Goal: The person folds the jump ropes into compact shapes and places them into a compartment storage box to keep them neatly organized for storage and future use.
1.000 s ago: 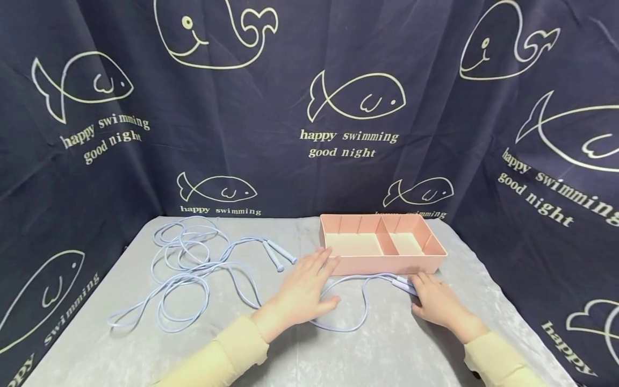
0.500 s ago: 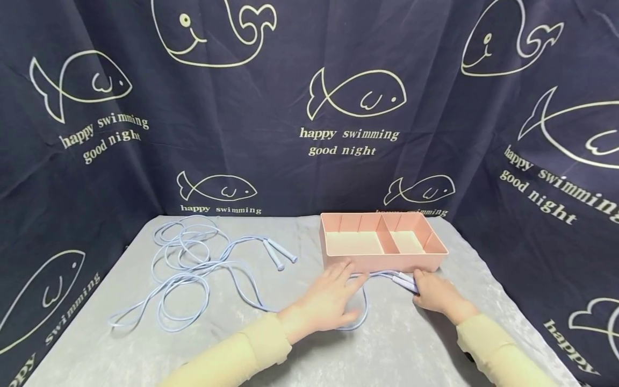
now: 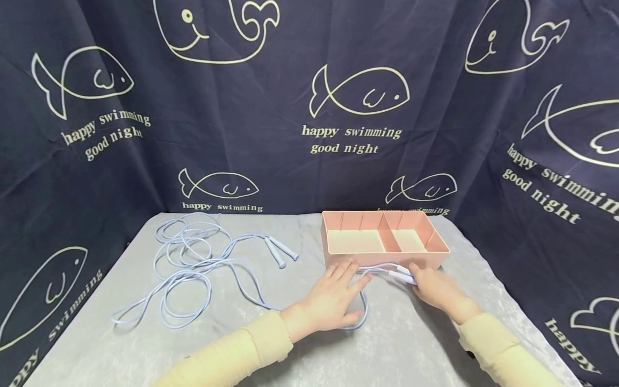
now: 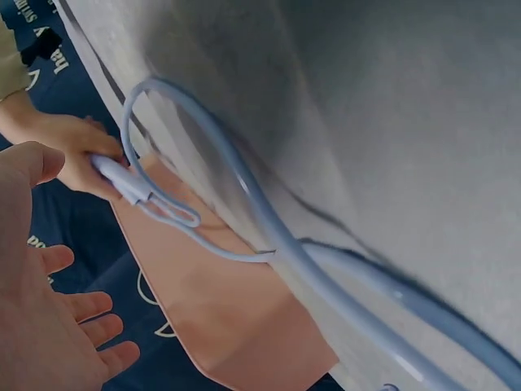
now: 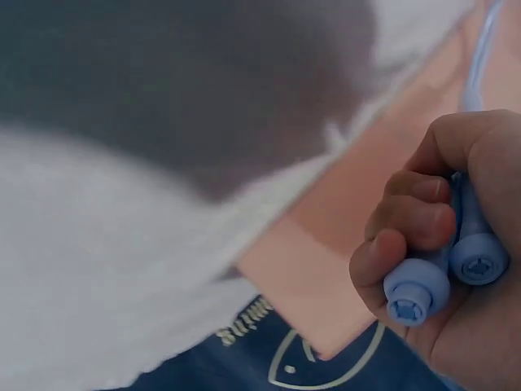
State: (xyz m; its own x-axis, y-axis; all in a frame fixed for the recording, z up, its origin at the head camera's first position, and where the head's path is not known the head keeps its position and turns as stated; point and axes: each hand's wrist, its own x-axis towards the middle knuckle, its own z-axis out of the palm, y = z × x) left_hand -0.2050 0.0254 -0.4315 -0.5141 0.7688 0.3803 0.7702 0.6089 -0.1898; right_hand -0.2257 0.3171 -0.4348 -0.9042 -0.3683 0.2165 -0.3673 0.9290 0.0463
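Note:
Two pale blue jump rope handles (image 3: 403,275) lie within my right hand (image 3: 439,290), in front of the pink box. In the right wrist view its fingers (image 5: 407,216) curl round both handles, whose capped ends (image 5: 417,289) stick out. From there the blue cord (image 3: 364,309) loops left and passes by my left hand (image 3: 331,302), whose fingers are loosely spread above the cloth. The left wrist view has that hand (image 4: 49,269) with nothing in its fingers, apart from the looped cord (image 4: 269,220). Part of the cord is hidden by the left hand in the head view.
A pink two-compartment box (image 3: 377,258) stands at the table's back right, its inside bare. On the left lies a tangled blue jump rope cord (image 3: 186,277), with two more handles (image 3: 280,251) to its right. Dark blue printed curtains (image 3: 271,123) enclose the grey-clothed table (image 3: 387,355).
My left hand has moved right along the cord, then stayed near there. My right hand has taken hold of the handles and lifted them slightly toward the box.

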